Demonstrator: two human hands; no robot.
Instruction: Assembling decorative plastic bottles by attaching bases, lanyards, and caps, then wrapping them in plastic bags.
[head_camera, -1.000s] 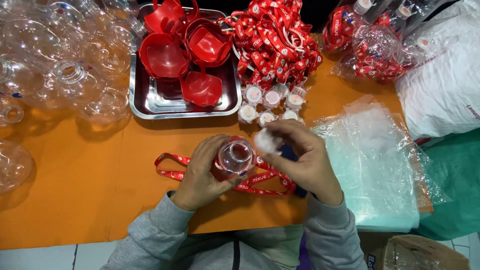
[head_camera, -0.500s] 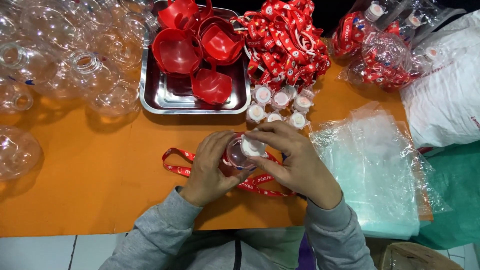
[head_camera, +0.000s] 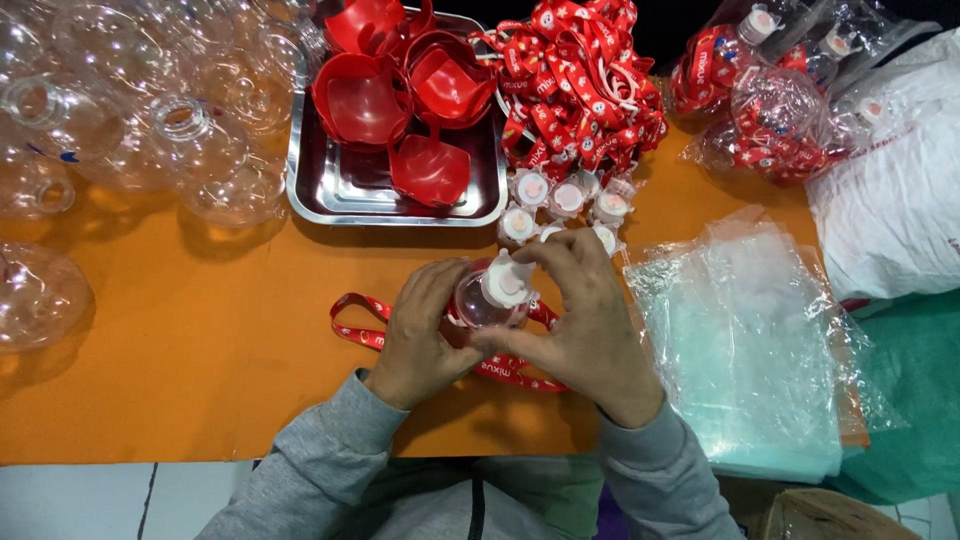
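The small clear round plastic bottle (head_camera: 480, 300) sits between both hands above the orange surface (head_camera: 200, 350). The left hand (head_camera: 425, 335) cups its side; the right hand (head_camera: 585, 320) has its fingers (head_camera: 545, 255) closed on the white cap (head_camera: 507, 282). A red printed lanyard (head_camera: 360, 325) lies beneath. Clear plastic bags (head_camera: 740, 340) lie stacked just right.

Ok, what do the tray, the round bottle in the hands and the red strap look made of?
Tray: likely stainless steel; shiny, mirror-like rim. Round bottle: clear glossy plastic, see-through with highlights. Red strap: probably woven fabric ribbon; flat, limp, matte.
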